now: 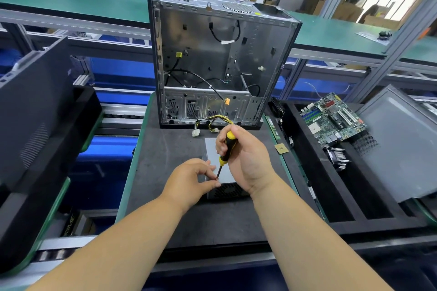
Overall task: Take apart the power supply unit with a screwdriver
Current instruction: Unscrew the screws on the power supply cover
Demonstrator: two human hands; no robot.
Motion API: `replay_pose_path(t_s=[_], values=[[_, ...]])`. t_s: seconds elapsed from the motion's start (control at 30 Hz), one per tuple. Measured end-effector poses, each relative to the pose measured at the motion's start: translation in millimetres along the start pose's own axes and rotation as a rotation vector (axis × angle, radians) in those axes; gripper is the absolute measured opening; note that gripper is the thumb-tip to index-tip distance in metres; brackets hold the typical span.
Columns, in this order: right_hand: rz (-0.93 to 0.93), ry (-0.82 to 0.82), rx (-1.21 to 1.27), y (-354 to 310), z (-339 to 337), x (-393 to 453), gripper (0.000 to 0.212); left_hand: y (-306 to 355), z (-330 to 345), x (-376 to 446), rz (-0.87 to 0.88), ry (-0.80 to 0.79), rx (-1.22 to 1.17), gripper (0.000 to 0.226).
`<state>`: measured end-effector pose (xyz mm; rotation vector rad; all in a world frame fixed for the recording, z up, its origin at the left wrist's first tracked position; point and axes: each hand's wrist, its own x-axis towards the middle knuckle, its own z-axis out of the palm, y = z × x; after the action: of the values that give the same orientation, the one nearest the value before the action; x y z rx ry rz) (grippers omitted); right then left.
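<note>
The grey metal power supply unit lies flat on the dark foam mat, its black fan grille facing me. Its yellow and black cable bundle trails toward the case behind. My right hand grips the yellow-and-black screwdriver by the handle, the shaft pointing down to the unit's near top edge. My left hand rests on the unit's near left corner, fingertips pinched right at the screwdriver tip. What the fingers pinch is too small to tell.
An open, gutted computer case stands upright just behind the unit. A black tray on the right carries a motherboard, a heatsink and a grey side panel. A small chip lies on the mat's right edge. Black panels lean at the left.
</note>
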<state>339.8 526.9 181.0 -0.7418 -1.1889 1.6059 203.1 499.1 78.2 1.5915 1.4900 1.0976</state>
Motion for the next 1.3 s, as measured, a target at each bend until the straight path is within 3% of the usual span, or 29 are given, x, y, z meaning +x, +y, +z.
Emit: replay_pose_path(t_s=[0.1, 0.23, 0.53, 0.77, 0.97, 1.3], values=[[0.008, -0.018, 0.003, 2, 0, -1, 0.027, 0, 0, 0, 0.004, -0.001, 0.016, 0.034], [0.035, -0.033, -0.045, 0, -4, -1, 0.016, 1, 0, 0, 0.003, 0.0, 0.022, 0.033], [0.028, 0.049, -0.058, -5, -6, -3, 0.021, 1, 0, -1, -0.022, -0.009, 0.032, 0.028], [0.036, 0.049, -0.022, 6, 4, -3, 0.048, 4, 0, -3, -0.005, 0.006, 0.014, 0.036], [0.027, -0.003, -0.08, 3, 1, -3, 0.018, 4, 1, -2, -0.018, 0.003, 0.009, 0.034], [0.008, 0.062, -0.064, 2, -9, -4, 0.024, 2, -1, -2, -0.039, -0.013, 0.013, 0.026]])
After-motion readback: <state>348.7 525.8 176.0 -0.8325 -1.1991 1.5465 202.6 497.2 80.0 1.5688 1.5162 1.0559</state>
